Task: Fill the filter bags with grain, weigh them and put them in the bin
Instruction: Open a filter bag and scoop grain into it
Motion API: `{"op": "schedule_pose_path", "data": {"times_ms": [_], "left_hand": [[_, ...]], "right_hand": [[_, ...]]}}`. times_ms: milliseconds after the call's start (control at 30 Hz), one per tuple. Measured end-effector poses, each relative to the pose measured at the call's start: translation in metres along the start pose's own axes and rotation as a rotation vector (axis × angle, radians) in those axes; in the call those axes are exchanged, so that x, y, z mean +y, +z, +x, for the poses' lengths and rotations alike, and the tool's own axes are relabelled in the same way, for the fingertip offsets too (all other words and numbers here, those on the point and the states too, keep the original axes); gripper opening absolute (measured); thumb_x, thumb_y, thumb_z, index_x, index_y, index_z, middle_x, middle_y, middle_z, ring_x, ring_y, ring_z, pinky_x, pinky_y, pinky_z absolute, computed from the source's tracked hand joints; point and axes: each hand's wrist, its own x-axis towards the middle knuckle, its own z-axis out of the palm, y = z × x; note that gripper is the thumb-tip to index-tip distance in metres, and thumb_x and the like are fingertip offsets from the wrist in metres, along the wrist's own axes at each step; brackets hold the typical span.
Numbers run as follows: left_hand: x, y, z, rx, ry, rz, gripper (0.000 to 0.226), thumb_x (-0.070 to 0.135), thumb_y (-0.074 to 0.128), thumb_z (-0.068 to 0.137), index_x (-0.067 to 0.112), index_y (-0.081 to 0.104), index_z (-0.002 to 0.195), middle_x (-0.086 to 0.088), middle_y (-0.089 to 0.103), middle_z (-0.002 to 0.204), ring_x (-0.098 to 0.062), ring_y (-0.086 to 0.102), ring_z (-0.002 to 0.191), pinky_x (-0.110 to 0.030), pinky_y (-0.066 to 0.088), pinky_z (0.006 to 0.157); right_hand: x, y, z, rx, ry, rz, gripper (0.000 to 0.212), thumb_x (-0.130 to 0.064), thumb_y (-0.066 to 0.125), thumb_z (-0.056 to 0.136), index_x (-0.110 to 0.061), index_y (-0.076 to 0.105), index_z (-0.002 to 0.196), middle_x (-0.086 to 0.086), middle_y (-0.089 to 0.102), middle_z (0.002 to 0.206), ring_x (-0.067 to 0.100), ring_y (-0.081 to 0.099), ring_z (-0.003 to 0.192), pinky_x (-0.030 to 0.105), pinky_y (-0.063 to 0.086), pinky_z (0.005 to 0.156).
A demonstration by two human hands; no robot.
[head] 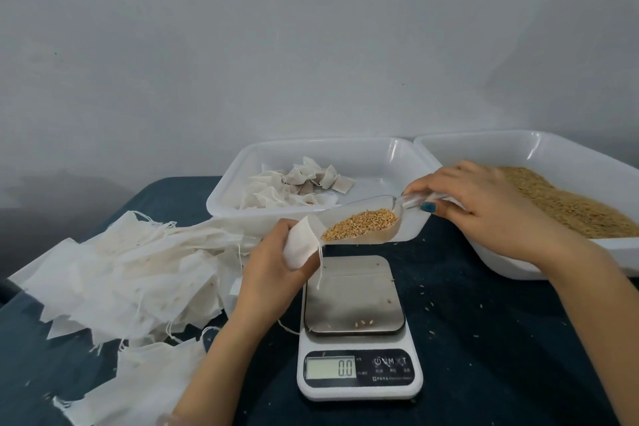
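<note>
Two hands work: left hand (pixel 273 263) grips an empty filter bag (pixel 301 243), right hand (pixel 484 207) grips a clear scoop (pixel 366 223) of grain above the scale (pixel 358 339).

The worktop (pixel 484 339) is dark blue, the bins (pixel 397 156) white, the bags (pixel 114 273) off-white. The grain (pixel 363 223) is golden tan in a clear scoop (pixel 397 214). The scale (pixel 359 387) is white with a grey steel plate; the thumbnail (pixel 428 207) is teal.

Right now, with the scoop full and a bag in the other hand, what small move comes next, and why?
Probably tip the scoop so the grain slides into the bag. The right hand holds the scoop's handle with its lip at the bag's mouth, which the left hand holds open. The scale reads 0.0 with no bag on it, so filling comes before weighing.
</note>
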Motion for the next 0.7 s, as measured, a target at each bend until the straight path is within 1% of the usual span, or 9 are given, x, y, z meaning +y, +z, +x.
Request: {"op": "schedule_pose_path", "data": {"times_ms": [67,133,200,267,333,367,467,600,700], "left_hand": [[0.004,0.0,-0.002,-0.031,0.027,0.021,0.028,0.049,0.067,0.076,0.047,0.048,0.097,0.028,0.061,0.096,0.005,0.056,0.092,-0.022,0.042,0.067],[0.007,0.002,-0.003,-0.057,0.042,0.043,0.035,0.061,0.058,0.07,0.047,0.046,0.1,0.03,0.06,0.094,0.009,0.054,0.092,-0.019,0.041,0.065],[0.009,0.003,-0.004,-0.073,0.057,0.066,0.042,0.065,0.053,0.069,0.045,0.046,0.105,0.028,0.06,0.092,0.009,0.054,0.092,-0.019,0.042,0.065],[0.01,0.003,-0.005,-0.089,0.069,0.067,0.043,0.061,0.057,0.073,0.041,0.048,0.109,0.024,0.062,0.095,0.007,0.056,0.091,-0.023,0.046,0.069],[0.01,0.003,-0.005,-0.103,0.078,0.041,0.042,0.056,0.063,0.077,0.037,0.05,0.112,0.021,0.065,0.099,0.003,0.059,0.091,-0.027,0.051,0.073],[0.01,0.003,-0.005,-0.106,0.083,0.029,0.042,0.055,0.065,0.078,0.036,0.05,0.113,0.02,0.066,0.099,0.002,0.06,0.091,-0.027,0.051,0.074],[0.01,0.004,-0.005,-0.127,0.094,0.008,0.04,0.049,0.07,0.08,0.035,0.049,0.111,0.019,0.066,0.098,0.002,0.06,0.09,-0.022,0.05,0.072],[0.011,0.004,-0.007,-0.156,0.097,-0.028,0.034,0.042,0.073,0.084,0.039,0.047,0.105,0.022,0.066,0.097,0.002,0.062,0.087,-0.013,0.046,0.063],[0.015,0.003,-0.008,-0.156,0.089,-0.091,0.033,0.044,0.071,0.081,0.041,0.049,0.105,0.03,0.064,0.102,0.005,0.062,0.091,-0.01,0.045,0.066]], "right_hand": [[-0.004,-0.006,0.003,0.019,-0.024,-0.069,0.04,-0.037,0.037,0.091,-0.042,0.06,0.123,-0.025,0.053,0.106,-0.001,0.033,0.097,0.028,0.019,0.08],[-0.008,-0.011,0.008,0.041,-0.05,-0.118,0.042,-0.037,0.037,0.089,-0.04,0.062,0.123,-0.02,0.053,0.105,0.004,0.034,0.1,0.027,0.018,0.085],[-0.012,-0.015,0.013,0.064,-0.081,-0.163,0.038,-0.036,0.041,0.091,-0.039,0.064,0.121,-0.019,0.053,0.102,0.009,0.04,0.104,0.03,0.02,0.093],[-0.016,-0.017,0.017,0.08,-0.12,-0.21,0.033,-0.031,0.049,0.092,-0.037,0.066,0.12,-0.015,0.057,0.101,0.015,0.044,0.105,0.036,0.024,0.099],[-0.019,-0.018,0.021,0.095,-0.158,-0.239,0.032,-0.03,0.051,0.091,-0.034,0.068,0.118,-0.011,0.063,0.101,0.019,0.047,0.103,0.042,0.028,0.1],[-0.02,-0.018,0.022,0.109,-0.176,-0.254,0.031,-0.028,0.053,0.091,-0.033,0.069,0.117,-0.009,0.064,0.101,0.021,0.049,0.102,0.044,0.029,0.099],[-0.022,-0.018,0.024,0.15,-0.228,-0.274,0.028,-0.022,0.065,0.089,-0.032,0.071,0.115,-0.006,0.065,0.097,0.025,0.051,0.099,0.047,0.032,0.098],[-0.024,-0.019,0.027,0.193,-0.286,-0.292,0.027,-0.024,0.065,0.088,-0.031,0.072,0.113,-0.004,0.065,0.095,0.026,0.05,0.097,0.048,0.033,0.098],[-0.023,-0.021,0.028,0.216,-0.297,-0.297,0.027,-0.023,0.068,0.087,-0.03,0.072,0.113,-0.003,0.066,0.095,0.027,0.049,0.097,0.048,0.034,0.097]]}}
